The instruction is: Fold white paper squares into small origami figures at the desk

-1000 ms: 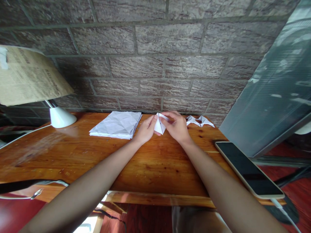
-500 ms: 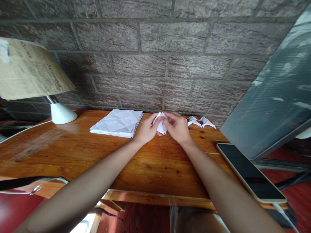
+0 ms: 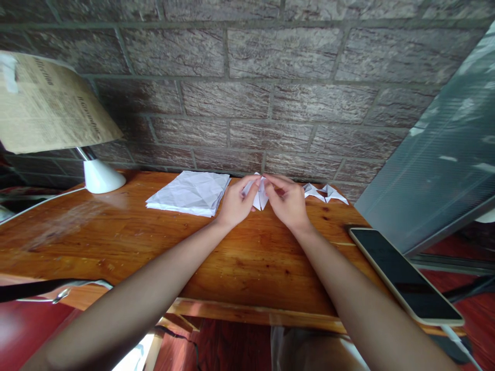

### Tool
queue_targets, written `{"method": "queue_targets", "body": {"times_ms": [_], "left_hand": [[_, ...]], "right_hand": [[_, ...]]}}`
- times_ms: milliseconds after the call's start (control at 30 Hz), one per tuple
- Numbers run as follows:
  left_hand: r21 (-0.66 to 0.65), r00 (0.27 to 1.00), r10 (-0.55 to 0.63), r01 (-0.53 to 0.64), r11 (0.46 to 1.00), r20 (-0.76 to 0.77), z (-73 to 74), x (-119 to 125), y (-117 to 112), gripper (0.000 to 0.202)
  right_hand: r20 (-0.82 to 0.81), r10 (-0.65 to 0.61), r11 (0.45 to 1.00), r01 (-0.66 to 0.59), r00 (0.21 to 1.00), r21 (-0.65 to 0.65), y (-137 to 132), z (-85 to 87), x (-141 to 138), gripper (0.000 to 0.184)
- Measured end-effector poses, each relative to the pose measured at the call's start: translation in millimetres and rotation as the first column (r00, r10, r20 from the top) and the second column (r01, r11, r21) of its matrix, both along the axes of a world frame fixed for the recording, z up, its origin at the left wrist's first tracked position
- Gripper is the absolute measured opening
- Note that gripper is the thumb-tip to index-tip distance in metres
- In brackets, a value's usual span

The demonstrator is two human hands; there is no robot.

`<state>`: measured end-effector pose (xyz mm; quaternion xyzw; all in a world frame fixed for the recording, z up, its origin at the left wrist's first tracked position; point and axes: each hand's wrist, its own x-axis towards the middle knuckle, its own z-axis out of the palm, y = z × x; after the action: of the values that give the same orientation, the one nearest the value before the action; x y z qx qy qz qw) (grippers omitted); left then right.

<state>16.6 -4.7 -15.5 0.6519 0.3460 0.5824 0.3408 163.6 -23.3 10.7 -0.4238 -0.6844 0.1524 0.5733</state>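
Note:
Between my two hands is a small piece of folded white paper (image 3: 262, 198), held up over the back of the wooden table (image 3: 247, 257). My left hand (image 3: 238, 200) grips its left side, thumb in front and fingers behind. On its right side my right hand (image 3: 286, 198) pinches it near the top with thumb and index finger. Much of the paper is covered by my fingers. Just right of my right hand lie folded white paper pieces (image 3: 327, 192) with raised points. A stack of creased white paper sheets (image 3: 189, 191) rests left of my left hand.
A lamp with a white base (image 3: 102, 176) and newsprint-patterned shade (image 3: 58, 105) stands at the left. Along the right edge lies a phone (image 3: 406, 273) with a white cable (image 3: 456, 340) plugged in. A brick wall (image 3: 224, 103) rises behind the table.
My thumbs have shifted on the folded paper, and its top is now more covered by my fingers. The whole view has moved slightly.

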Motion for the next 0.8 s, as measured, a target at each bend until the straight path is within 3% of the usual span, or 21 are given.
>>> {"method": "queue_targets", "body": {"times_ms": [233,333,533,800], "left_hand": [[-0.026,0.999,0.030,-0.029,0.999,0.034,3.9,-5.8,3.8,0.038],[-0.002,0.999,0.033,-0.033,0.999,-0.027,6.1,-8.9,5.1,0.033],[0.192,0.989,0.074,-0.048,0.980,-0.129,10.0,-12.9,8.5,0.021],[0.219,0.990,0.045,-0.014,0.976,-0.134,11.0,-14.9,8.9,0.019]], "right_hand": [[0.089,0.073,0.997,-0.076,0.993,0.029,-2.9,3.4,-2.3,0.026],[0.109,0.083,0.994,-0.089,0.991,0.057,-0.1,2.5,-0.8,0.026],[-0.064,0.186,0.981,-0.189,0.980,-0.045,7.7,-4.1,2.1,0.028],[-0.272,0.274,0.936,-0.321,0.922,-0.143,10.6,-2.0,3.8,0.036]]}}
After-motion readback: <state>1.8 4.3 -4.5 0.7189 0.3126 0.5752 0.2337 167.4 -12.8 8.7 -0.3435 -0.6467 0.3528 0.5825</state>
